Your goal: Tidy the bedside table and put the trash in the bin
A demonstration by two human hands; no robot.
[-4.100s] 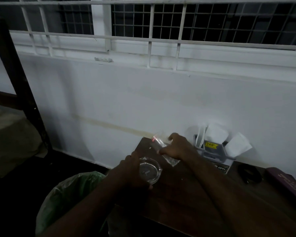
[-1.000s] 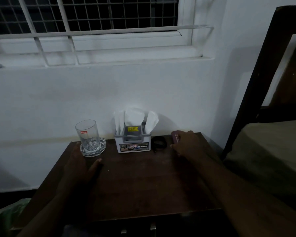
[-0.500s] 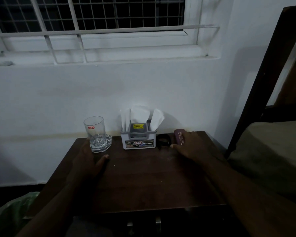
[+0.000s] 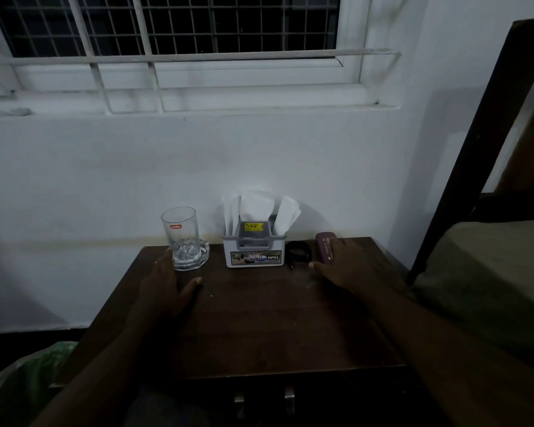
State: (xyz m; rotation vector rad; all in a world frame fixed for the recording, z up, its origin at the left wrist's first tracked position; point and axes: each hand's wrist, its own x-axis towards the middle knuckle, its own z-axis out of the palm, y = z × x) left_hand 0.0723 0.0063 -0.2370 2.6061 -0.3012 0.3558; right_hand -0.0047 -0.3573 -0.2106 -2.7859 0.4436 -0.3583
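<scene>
The worktop point(image 4: 259, 318) looks almost tidy. At its far edge stand in a row a glass point(image 4: 181, 234) inside an ashtray point(image 4: 198, 255) at 11 o'clock, a tissue holder point(image 4: 255, 251) at 12, a dark band point(image 4: 299, 252) and a maroon case point(image 4: 325, 248) at 1. No loose trash shows. The left hand point(image 4: 167, 291) lies flat and relaxed just before the glass. The right hand point(image 4: 342, 266) rests with straight fingers against the case. The green-lined bin point(image 4: 28, 377) waits at 8 o'clock. I judge only small alignment remains.
</scene>
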